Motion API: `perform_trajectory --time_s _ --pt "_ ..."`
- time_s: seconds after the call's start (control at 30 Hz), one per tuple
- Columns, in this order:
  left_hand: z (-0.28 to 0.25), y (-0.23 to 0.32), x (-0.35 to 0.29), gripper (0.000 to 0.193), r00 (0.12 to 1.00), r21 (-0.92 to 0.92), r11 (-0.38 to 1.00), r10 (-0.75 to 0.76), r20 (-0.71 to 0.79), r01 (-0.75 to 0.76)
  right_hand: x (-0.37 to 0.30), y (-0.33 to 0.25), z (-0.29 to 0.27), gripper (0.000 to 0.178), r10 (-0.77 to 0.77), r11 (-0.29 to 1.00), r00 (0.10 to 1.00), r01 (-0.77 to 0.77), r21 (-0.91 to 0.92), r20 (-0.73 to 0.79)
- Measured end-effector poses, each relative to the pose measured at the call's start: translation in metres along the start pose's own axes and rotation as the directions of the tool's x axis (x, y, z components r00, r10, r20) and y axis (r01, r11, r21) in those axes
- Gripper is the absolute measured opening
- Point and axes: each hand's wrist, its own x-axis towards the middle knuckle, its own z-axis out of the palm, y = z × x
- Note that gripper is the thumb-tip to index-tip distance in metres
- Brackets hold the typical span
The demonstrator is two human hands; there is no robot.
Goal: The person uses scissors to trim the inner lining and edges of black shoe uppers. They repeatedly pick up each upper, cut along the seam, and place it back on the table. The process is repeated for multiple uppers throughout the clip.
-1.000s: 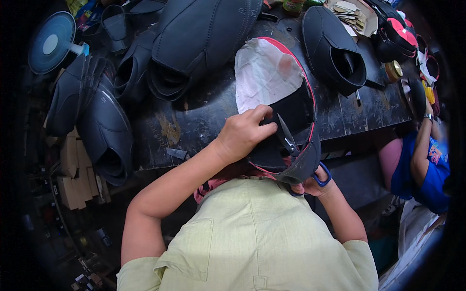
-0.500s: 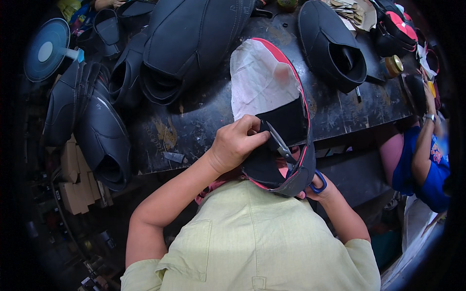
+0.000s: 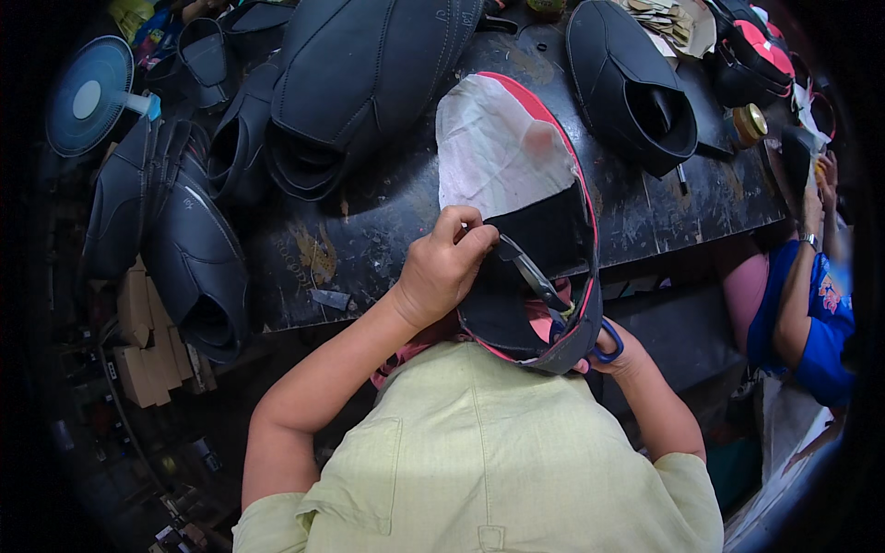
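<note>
Our left hand [image 3: 439, 265] is pinching an upper [image 3: 539, 221], our right [image 3: 624, 355] gripping scissors [image 3: 533, 275]. A fan [image 3: 88, 99] is flanking our scuffed table [image 3: 392, 235].

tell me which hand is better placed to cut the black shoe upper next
Probably the right hand: it grips the blue-handled scissors, which reach inside the black shoe upper. The left hand pinches the upper's left edge, so it seems better placed to steady it.
</note>
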Motion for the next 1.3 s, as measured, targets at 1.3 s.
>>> perform_trajectory --time_s 1.3 --pt "-0.048 0.018 0.013 0.050 0.966 0.120 0.990 0.038 0.258 -0.071 -0.018 0.002 -0.013 0.038 -0.159 0.963 0.985 0.139 -0.232 -0.071"
